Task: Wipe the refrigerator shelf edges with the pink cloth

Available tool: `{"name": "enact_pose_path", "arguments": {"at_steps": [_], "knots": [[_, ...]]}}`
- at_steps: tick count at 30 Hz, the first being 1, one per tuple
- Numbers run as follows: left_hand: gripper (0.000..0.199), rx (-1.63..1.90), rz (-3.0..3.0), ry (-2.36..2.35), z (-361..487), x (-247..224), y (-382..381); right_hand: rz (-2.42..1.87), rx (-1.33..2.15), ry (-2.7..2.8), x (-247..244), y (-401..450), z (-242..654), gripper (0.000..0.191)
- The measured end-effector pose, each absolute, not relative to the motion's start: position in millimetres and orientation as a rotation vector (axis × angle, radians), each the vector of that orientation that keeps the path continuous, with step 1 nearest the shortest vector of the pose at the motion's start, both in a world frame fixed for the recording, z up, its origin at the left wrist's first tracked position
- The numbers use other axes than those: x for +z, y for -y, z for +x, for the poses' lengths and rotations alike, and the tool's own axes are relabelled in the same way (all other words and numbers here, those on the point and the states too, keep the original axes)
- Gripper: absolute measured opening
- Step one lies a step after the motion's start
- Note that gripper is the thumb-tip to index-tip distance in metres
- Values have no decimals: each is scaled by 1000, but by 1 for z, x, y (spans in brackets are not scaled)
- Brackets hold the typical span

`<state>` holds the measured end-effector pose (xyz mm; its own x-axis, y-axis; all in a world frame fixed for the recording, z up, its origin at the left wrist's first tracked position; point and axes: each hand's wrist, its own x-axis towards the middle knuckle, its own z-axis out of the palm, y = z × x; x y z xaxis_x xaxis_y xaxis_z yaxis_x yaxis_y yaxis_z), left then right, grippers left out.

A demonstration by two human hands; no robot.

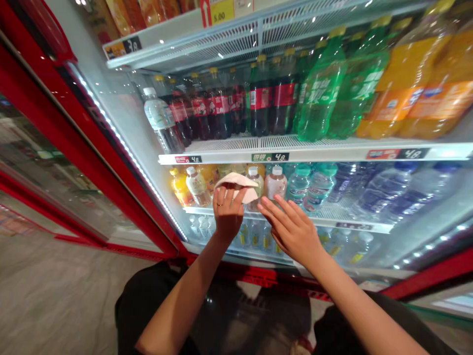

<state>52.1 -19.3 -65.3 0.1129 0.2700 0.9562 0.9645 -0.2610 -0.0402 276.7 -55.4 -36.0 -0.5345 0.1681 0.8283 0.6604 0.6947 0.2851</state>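
A pale folded cloth or paper [236, 180] is gripped by my left hand [228, 213], its fingers closed round the lower edge in front of a lower cooler shelf. My right hand [293, 229] is held just to the right, fingers stretched out and nothing in them. Beyond its fingertips stands a white-capped bottle with a pinkish drink [275, 184]; whether they touch it I cannot tell. Another white-capped bottle [257, 180] stands partly hidden behind the cloth. Turquoise-capped water bottles [299, 182] are to the right on the same shelf.
Cola bottles [219, 106], green soda bottles [321, 93] and orange soda bottles [410, 88] fill the shelf above. Its price-tag edge [321, 154] juts out over my hands. On the left is the red-framed glass door [88, 162]. Small bottles [254, 234] stand on the bottom shelf.
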Motion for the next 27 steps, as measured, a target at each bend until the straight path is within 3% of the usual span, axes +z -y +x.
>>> {"name": "enact_pose_path", "arguments": {"at_steps": [4,12,19,27], "knots": [[44,-1054,-1783,1202,59,-72,26,-663,-749,2070,-38,51,278,78],[48,-1197,-1640,1363,65,-74,20,-726,-693,2055,-41,45,288,84],[43,-994,-1874,1178,73,-78,30,-771,-730,2078,-45,45,297,83],[51,-1223,-1745,1283,96,-52,28,-852,-760,2050,-47,50,316,85]]}}
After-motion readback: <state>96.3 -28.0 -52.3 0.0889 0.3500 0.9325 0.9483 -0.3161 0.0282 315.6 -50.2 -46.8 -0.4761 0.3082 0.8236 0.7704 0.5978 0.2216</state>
